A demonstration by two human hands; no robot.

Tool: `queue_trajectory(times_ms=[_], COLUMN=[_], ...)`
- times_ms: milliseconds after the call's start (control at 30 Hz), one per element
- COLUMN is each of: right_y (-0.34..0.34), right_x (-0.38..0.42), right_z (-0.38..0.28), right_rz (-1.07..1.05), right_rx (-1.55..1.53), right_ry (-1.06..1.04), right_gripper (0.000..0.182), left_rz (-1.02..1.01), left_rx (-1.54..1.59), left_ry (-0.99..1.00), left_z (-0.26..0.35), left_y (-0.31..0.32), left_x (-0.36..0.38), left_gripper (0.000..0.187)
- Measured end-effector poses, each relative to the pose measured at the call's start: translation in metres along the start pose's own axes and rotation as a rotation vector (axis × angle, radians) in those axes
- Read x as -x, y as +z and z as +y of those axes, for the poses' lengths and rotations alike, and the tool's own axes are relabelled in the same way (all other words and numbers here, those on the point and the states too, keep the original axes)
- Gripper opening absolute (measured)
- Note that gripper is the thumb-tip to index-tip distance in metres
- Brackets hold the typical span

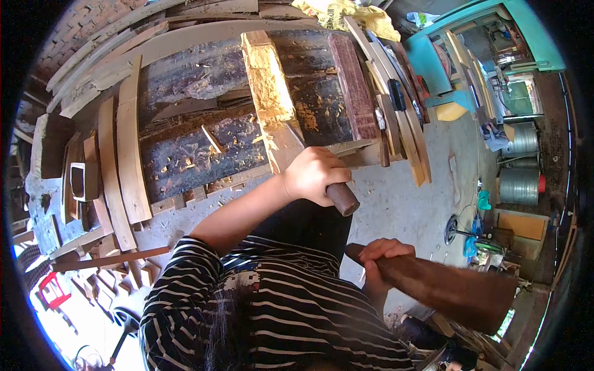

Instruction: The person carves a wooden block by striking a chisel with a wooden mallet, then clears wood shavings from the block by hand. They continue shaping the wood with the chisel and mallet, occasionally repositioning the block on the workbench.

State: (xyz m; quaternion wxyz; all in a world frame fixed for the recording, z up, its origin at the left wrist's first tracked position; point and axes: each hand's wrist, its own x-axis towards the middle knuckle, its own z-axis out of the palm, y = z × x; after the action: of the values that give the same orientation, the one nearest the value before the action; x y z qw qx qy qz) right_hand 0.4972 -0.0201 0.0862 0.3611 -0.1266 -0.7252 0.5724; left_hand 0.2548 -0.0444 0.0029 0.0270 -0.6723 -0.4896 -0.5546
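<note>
The workbench [179,142] has a dark, rough and stained surface, on which pale wood chips [189,162] are scattered. Across it lies a long block of light wood [269,80]; its upper face is cut unevenly along a good part of its length and looks bright in the light. The left hand [317,176] is closed firmly around the handle of a chisel [343,199], and the blade meets this block near the end closer to the person. The right hand [385,258] grips a heavy brown mallet [451,287] by its narrow part, beside the body and well apart from the chisel.

On the bench, to the right of the light block, lies a reddish-brown beam [356,86], and beside it are several narrow wooden strips [405,123]. On the left side, long boards [128,142] lie next to one another. Behind the bench more planks are stacked under a brick wall [80,46], and a yellow sack [346,15] lies at the far edge. To the right there is a grey floor [396,210], a turquoise frame [544,37] and metal drums [518,185]. At lower left stands something red [54,290], too small to name.
</note>
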Motion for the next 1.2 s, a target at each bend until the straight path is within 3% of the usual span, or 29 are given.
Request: queue_trajectory(times_ms=[67,133,200,300,333,400,467,533,567,633,733,800,867,933,1200], right_y=[-0.006,-0.021,0.016,0.01,0.008,-0.015,-0.023,0.0,0.002,0.005,0.004,0.002,0.004,0.0,-0.006], right_x=[0.007,0.022,0.026,0.046,0.023,0.059,0.077,0.058,0.059,0.062,0.058,0.049,0.04,0.032,-0.01], right_z=[0.017,0.051,0.047,0.053,0.038,0.073,0.088,0.066,0.068,0.073,0.066,0.054,0.042,0.023,-0.023], right_rz=[-0.133,-0.367,-0.029,0.052,-0.415,-0.175,-0.084,-0.096,-0.096,0.102,0.143,0.114,0.289,0.233,0.095], right_rx=[0.187,0.575,0.612,0.446,0.969,0.406,-0.001,0.416,0.413,0.368,0.212,0.25,0.131,0.151,0.198], right_ry=[-0.103,0.087,0.286,0.4,-0.141,0.024,0.221,0.29,0.289,0.618,0.43,0.47,0.335,0.393,0.033], right_gripper=[0.037,0.023,0.023,0.019,0.025,0.035,0.04,0.04,0.04,0.04,0.04,0.041,0.036,0.044,0.04], left_rz=[-0.027,-0.053,0.054,-0.059,-0.059,-0.052,-0.019,0.014,0.078,0.16,0.114,0.135,0.093,0.096,0.048], left_rx=[-0.004,-0.002,0.059,-0.092,-0.09,-0.082,-0.071,-0.06,-0.033,0.0,0.055,0.046,0.029,0.027,0.013], left_ry=[0.01,0.023,-0.006,0.058,0.057,0.079,0.081,0.08,0.067,0.049,0.028,0.054,0.015,0.0,-0.138], left_z=[0.001,-0.003,-0.007,-0.003,-0.003,-0.004,-0.003,-0.001,-0.001,0.0,0.011,0.014,0.009,0.008,0.008], left_y=[0.003,0.012,0.019,0.016,0.017,0.017,0.015,0.007,0.0,-0.008,-0.008,-0.003,0.003,0.002,-0.004], left_x=[0.003,0.011,0.016,0.014,0.015,0.014,0.013,0.009,0.006,0.001,-0.007,-0.013,-0.014,-0.02,-0.026], left_gripper=[0.038,0.037,0.035,0.035,0.035,0.036,0.035,0.034,0.034,0.032,0.031,0.031,0.03,0.029,0.032])
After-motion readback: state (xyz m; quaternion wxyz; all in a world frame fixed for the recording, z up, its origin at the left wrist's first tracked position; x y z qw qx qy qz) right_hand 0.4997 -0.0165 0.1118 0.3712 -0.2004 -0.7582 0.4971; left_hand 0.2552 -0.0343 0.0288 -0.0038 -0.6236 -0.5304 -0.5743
